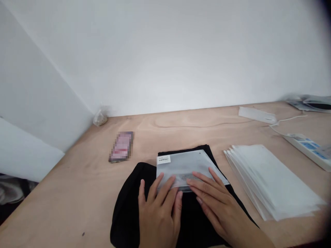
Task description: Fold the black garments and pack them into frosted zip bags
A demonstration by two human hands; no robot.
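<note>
Here my left hand (159, 215) and right hand (219, 208) lie on a frosted plastic bag (184, 166), fingers spread and ungripping, pressing it flat atop a black garment (126, 206); a stack of matching bags (269, 179) waits within reach, right of the garment.

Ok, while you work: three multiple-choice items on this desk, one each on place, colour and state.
1. Where on the plywood desk is the stack of translucent bags? A) Left, by the phone B) Right, near the power strip C) Back, against the wall
2. What colour is the garment under the translucent bag? A) Black B) White C) Red
3. Where are the left hand and right hand? A) Both on the bag B) Both on the phone C) One on the power strip

1 B: it lies right of the garment.
2 A: black fabric surrounds the bag.
3 A: both rest on its near edge.
</note>
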